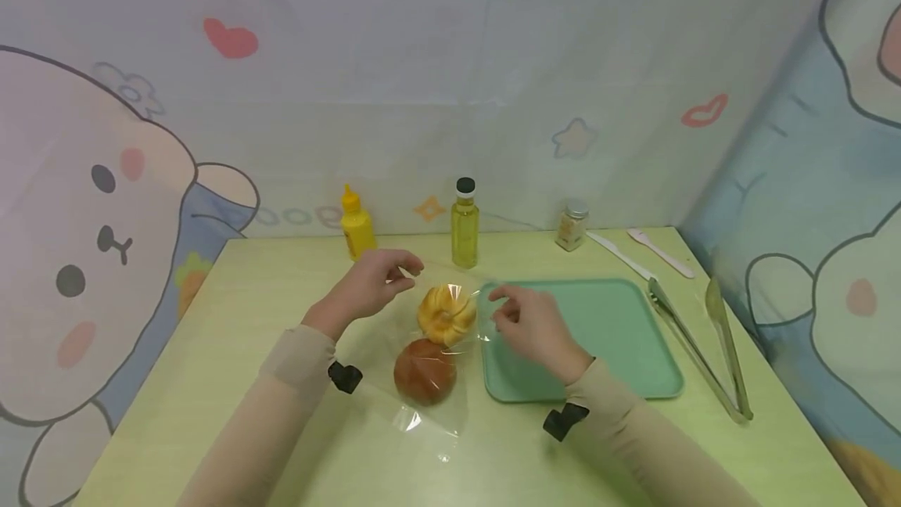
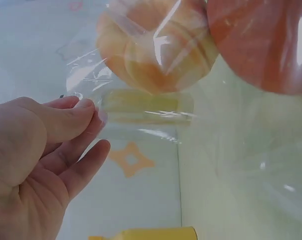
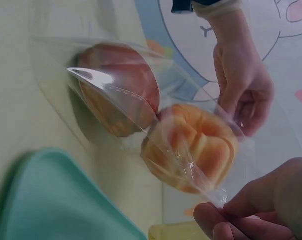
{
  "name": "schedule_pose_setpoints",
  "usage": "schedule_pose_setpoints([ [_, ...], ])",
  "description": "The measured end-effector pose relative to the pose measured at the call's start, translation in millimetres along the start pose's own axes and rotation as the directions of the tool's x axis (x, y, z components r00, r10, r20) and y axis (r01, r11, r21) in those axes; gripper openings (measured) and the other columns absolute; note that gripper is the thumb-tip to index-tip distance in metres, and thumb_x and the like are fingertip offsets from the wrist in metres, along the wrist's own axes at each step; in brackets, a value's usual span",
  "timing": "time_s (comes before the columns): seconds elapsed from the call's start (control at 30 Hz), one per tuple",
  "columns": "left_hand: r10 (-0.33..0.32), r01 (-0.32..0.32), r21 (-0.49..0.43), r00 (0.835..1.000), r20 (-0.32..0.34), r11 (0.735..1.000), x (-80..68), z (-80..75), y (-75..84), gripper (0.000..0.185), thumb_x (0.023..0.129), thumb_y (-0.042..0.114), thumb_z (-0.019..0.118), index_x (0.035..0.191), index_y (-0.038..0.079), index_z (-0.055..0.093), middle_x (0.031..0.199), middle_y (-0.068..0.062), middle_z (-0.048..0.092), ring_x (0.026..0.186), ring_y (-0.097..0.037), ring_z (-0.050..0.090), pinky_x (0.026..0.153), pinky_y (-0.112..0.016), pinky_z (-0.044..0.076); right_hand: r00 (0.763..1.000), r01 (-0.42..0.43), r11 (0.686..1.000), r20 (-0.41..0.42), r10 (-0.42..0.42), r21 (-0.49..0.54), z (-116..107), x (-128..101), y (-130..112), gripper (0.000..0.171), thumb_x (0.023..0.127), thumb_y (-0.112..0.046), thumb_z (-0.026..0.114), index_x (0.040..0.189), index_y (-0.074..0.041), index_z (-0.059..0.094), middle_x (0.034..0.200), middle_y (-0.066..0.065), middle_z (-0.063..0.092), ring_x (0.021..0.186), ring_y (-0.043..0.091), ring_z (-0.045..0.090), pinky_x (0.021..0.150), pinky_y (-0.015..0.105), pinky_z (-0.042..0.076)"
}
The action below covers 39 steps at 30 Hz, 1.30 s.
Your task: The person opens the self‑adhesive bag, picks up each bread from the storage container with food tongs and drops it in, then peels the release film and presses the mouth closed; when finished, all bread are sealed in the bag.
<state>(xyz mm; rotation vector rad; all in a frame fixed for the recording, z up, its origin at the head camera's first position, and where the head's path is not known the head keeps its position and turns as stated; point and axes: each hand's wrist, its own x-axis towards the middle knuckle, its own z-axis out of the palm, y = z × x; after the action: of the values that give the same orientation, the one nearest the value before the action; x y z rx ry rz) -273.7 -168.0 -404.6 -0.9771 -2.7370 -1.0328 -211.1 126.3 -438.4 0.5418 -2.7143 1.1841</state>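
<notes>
A clear plastic bag (image 1: 407, 418) holds two pieces of bread. One is a golden, segmented bun (image 1: 446, 314) at the bag's far end. The other is a smooth brown round bun (image 1: 425, 372), nearer to the person and touching the first. My left hand (image 1: 371, 282) pinches the bag's film at its far left corner, between thumb and fingers. On the opposite side my right hand (image 1: 533, 325) pinches the film, seen closely in the right wrist view, where the golden bun (image 3: 190, 147) shows through the plastic.
A green tray (image 1: 598, 390) lies right of the bag, partly under the right hand. Behind stand a yellow squeeze bottle (image 1: 358, 230), an oil bottle (image 1: 464, 229) and a small jar (image 1: 572, 225). Metal tongs (image 1: 697, 350), a white plastic knife (image 1: 619, 255) and a pink fork (image 1: 662, 253) lie at right.
</notes>
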Motion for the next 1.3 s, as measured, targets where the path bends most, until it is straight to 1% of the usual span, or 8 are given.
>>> schedule_pose_setpoints([
  [0.3,-0.023,0.022,-0.025,0.997,-0.067,0.999,-14.2,-10.5,-3.5,0.015,0.091,0.0,0.08,0.107,0.0,0.078,0.098,-0.007,0.078,0.086,-0.021,0.075,0.083,-0.04,0.062,0.993,0.079,0.997,0.088,-0.08,0.014,-24.4,16.1,1.1,0.007,0.096,-0.014,0.074,0.097,-0.009,0.078,0.09,-0.001,0.079,0.081,0.014,0.076,0.077,0.036,0.062],
  [0.43,-0.045,0.037,-0.056,0.99,-0.135,0.998,-21.3,-13.8,-1.8,0.018,0.088,0.004,0.084,0.106,0.001,0.079,0.095,-0.006,0.079,0.086,-0.021,0.076,0.086,-0.041,0.063,0.989,0.134,0.991,0.056,-0.135,0.012,-29.6,20.2,-1.8,0.01,0.098,-0.023,0.077,0.095,-0.014,0.081,0.088,-0.004,0.079,0.078,0.01,0.075,0.075,0.034,0.062],
  [0.6,-0.066,0.043,-0.096,0.968,-0.243,0.994,-30.6,-16.3,2.8,0.021,0.085,0.009,0.089,0.104,0.006,0.081,0.096,-0.004,0.08,0.086,-0.019,0.077,0.084,-0.041,0.064,0.973,0.23,0.973,-0.001,-0.23,0.001,-32.6,22.0,-6.6,0.005,0.096,-0.016,0.079,0.096,-0.012,0.082,0.09,-0.002,0.08,0.077,0.01,0.075,0.072,0.031,0.062],
  [0.77,0.021,-0.061,-0.097,0.93,-0.367,0.993,-36.8,-16.8,3.9,0.019,0.082,0.004,0.09,0.098,0.006,0.082,0.093,-0.005,0.08,0.081,-0.02,0.077,0.078,-0.035,0.064,0.941,0.336,0.942,-0.04,-0.336,-0.021,-40.5,22.8,-17.0,0.004,0.09,-0.007,0.083,0.094,-0.009,0.083,0.089,-0.001,0.079,0.077,0.012,0.075,0.07,0.028,0.062],
  [0.9,0.164,-0.228,-0.08,0.864,-0.476,0.97,-38.8,-17.4,1.2,0.021,0.078,-0.004,0.09,0.095,0.005,0.081,0.088,-0.005,0.079,0.076,-0.02,0.076,0.076,-0.022,0.061,0.88,0.464,0.884,-0.08,-0.467,-0.055,-48.1,25.7,-24.0,0.009,0.087,-0.004,0.086,0.092,-0.009,0.081,0.088,0.0,0.078,0.078,0.014,0.073,0.071,0.027,0.061],
  [0.97,0.229,-0.301,-0.062,0.829,-0.51,0.952,-38.6,-18.4,1.0,0.024,0.077,-0.009,0.089,0.095,0.004,0.08,0.088,-0.006,0.079,0.075,-0.02,0.075,0.076,-0.018,0.059,0.846,0.518,0.852,-0.099,-0.524,-0.081,-50.5,27.5,-25.5,0.009,0.086,-0.003,0.086,0.091,-0.009,0.08,0.088,0.0,0.077,0.079,0.014,0.072,0.072,0.029,0.062],
  [1.03,0.279,-0.351,-0.042,0.806,-0.521,0.935,-38.0,-19.4,1.9,0.026,0.076,-0.013,0.087,0.096,0.003,0.08,0.089,-0.007,0.078,0.077,-0.019,0.073,0.077,-0.018,0.058,0.829,0.539,0.836,-0.112,-0.548,-0.103,-52.3,28.9,-28.1,0.01,0.085,-0.003,0.086,0.09,-0.008,0.079,0.087,0.001,0.077,0.079,0.015,0.071,0.072,0.032,0.062],
  [1.3,0.337,-0.388,0.002,0.799,-0.499,0.922,-38.3,-22.3,9.8,0.026,0.084,-0.016,0.078,0.102,0.004,0.08,0.096,-0.007,0.074,0.082,-0.018,0.065,0.078,-0.015,0.055,0.842,0.505,0.858,-0.165,-0.513,-0.09,-55.1,30.2,-35.0,0.011,0.084,-0.006,0.088,0.089,-0.013,0.081,0.086,-0.002,0.076,0.08,0.014,0.069,0.071,0.034,0.06],
])
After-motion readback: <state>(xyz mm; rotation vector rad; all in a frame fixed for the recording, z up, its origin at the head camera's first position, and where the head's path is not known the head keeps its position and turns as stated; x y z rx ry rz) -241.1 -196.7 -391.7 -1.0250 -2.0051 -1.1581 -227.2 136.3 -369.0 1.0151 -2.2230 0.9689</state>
